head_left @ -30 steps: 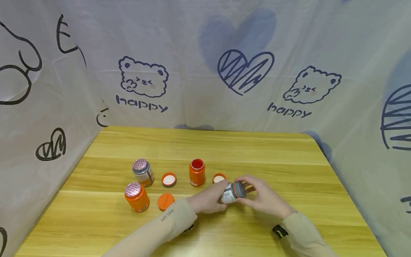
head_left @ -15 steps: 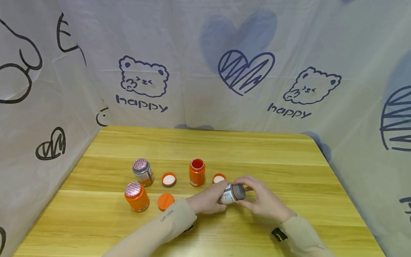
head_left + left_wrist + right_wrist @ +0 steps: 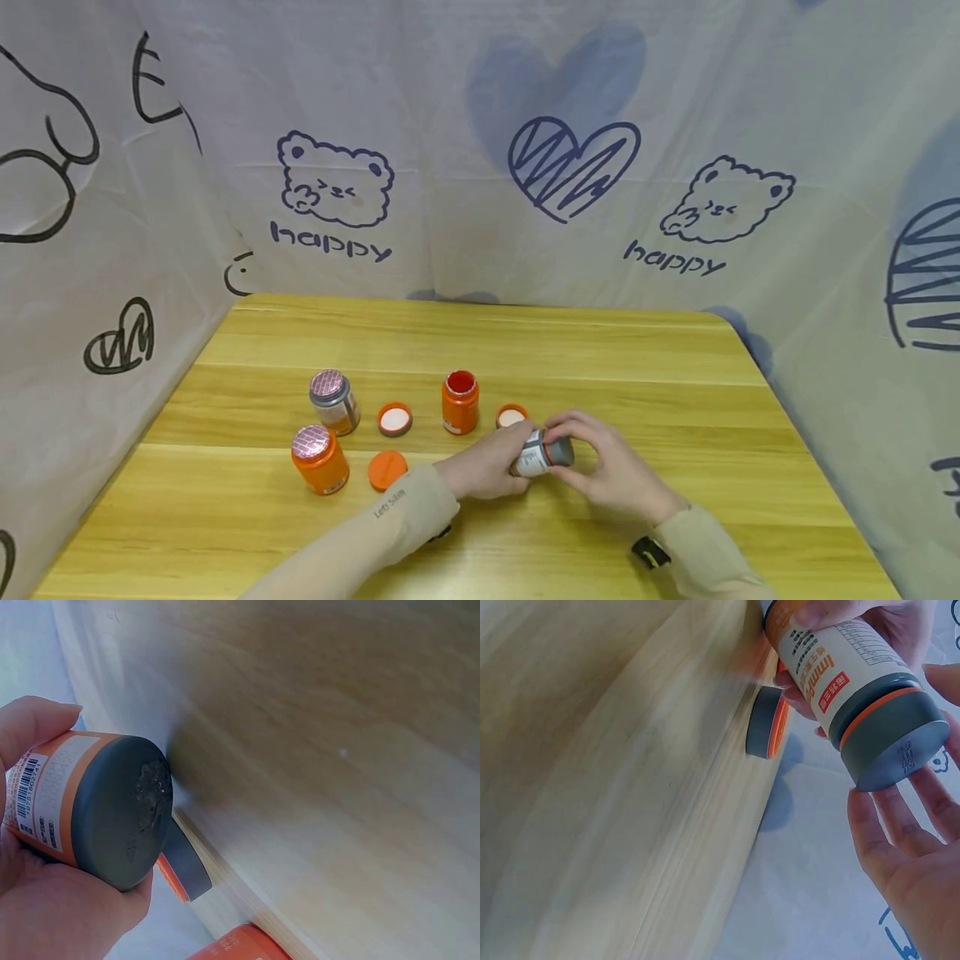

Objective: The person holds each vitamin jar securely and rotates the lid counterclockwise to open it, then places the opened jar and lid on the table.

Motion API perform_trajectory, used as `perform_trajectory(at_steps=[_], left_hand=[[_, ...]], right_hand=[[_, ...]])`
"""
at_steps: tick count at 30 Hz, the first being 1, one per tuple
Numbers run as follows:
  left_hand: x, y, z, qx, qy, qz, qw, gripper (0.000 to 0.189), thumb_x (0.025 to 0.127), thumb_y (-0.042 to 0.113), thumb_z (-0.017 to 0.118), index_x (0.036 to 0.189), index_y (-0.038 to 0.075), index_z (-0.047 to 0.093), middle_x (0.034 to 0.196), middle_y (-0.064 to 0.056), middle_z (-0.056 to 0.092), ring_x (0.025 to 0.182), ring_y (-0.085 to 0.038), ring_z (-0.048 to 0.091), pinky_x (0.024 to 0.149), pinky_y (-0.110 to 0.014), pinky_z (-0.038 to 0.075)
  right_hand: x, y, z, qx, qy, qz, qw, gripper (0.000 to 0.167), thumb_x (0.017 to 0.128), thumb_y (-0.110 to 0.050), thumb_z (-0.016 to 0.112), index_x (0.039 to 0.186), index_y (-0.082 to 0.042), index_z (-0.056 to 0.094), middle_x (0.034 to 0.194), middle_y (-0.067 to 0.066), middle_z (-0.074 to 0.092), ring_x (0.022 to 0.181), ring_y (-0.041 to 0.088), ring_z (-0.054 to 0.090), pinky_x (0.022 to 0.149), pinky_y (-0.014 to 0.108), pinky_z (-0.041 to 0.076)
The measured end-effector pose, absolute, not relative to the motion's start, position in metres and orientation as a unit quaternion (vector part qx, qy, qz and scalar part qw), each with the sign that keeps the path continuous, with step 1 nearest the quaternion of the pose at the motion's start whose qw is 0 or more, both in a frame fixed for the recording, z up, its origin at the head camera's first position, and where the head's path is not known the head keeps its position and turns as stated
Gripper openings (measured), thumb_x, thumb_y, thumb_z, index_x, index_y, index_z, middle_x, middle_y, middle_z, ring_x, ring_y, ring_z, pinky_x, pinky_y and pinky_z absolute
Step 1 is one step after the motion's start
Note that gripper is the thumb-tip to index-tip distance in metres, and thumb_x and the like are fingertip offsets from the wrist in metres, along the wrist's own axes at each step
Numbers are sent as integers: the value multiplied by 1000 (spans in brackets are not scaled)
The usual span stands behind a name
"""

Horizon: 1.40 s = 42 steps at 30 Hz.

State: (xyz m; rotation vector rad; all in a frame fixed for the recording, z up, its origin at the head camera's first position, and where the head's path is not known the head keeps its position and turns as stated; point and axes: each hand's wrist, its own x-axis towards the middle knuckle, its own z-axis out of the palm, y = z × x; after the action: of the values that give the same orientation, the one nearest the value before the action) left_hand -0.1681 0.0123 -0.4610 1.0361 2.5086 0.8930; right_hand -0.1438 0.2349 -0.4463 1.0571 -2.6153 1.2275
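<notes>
In the head view, my left hand [image 3: 483,468] grips a grey bottle [image 3: 531,456] with a white label, tilted on its side above the table. Its base faces the left wrist camera, with a thumb and palm round the orange-and-grey body [image 3: 56,787]. My right hand [image 3: 618,471] holds the dark grey cap [image 3: 561,451] at the bottle's right end between thumb and fingers. In the right wrist view, fingertips touch the cap's rim [image 3: 892,742], and an orange ring shows between cap and bottle. Just behind the bottle lies a loose cap [image 3: 512,414], white inside up.
An uncovered orange bottle [image 3: 460,408] stands left of the hands. Further left stand a grey bottle [image 3: 336,408] and an orange bottle [image 3: 322,467], both with pink foil seals. Two caps, one white inside [image 3: 394,420] and one orange [image 3: 387,472], lie between. A printed cloth [image 3: 450,167] hangs behind.
My right hand has turned slightly around the cap, its fingers shifting a little left. The left hand and bottle hold almost still.
</notes>
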Motion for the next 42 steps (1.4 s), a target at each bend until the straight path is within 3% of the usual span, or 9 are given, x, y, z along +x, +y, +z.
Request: perform_trajectory(at_steps=[17, 28, 37, 42], left_hand=[[-169, 13, -461, 353, 871, 308, 150, 56, 85, 5, 76, 132, 12, 46, 120, -3, 61, 104, -10, 57, 94, -24, 48], [-170, 12, -463, 349, 870, 315, 149, 55, 85, 5, 76, 132, 12, 46, 121, -4, 61, 105, -11, 58, 96, -25, 48], [-169, 13, -463, 352, 875, 302, 138, 55, 85, 7, 77, 130, 12, 47, 119, -4, 62, 104, -11, 57, 94, -24, 48], [-168, 14, -462, 353, 876, 298, 136, 54, 85, 7, 77, 130, 12, 46, 118, -4, 62, 103, -12, 57, 93, -24, 49]], right_hand=[[-140, 230, -443, 355, -822, 441, 53, 24, 88, -4, 76, 107, -17, 69, 118, 4, 70, 112, 17, 66, 102, 31, 52], [-140, 226, -442, 311, -835, 449, 72, 22, 93, -7, 71, 113, -14, 68, 119, 3, 70, 113, 15, 66, 101, 37, 53], [-142, 221, -443, 233, -846, 476, 49, 29, 95, -13, 69, 122, -9, 63, 122, 8, 68, 115, 35, 65, 97, 47, 55], [-145, 220, -446, 201, -858, 472, 10, 31, 98, -21, 67, 126, -9, 60, 125, 15, 66, 115, 35, 64, 94, 45, 56]])
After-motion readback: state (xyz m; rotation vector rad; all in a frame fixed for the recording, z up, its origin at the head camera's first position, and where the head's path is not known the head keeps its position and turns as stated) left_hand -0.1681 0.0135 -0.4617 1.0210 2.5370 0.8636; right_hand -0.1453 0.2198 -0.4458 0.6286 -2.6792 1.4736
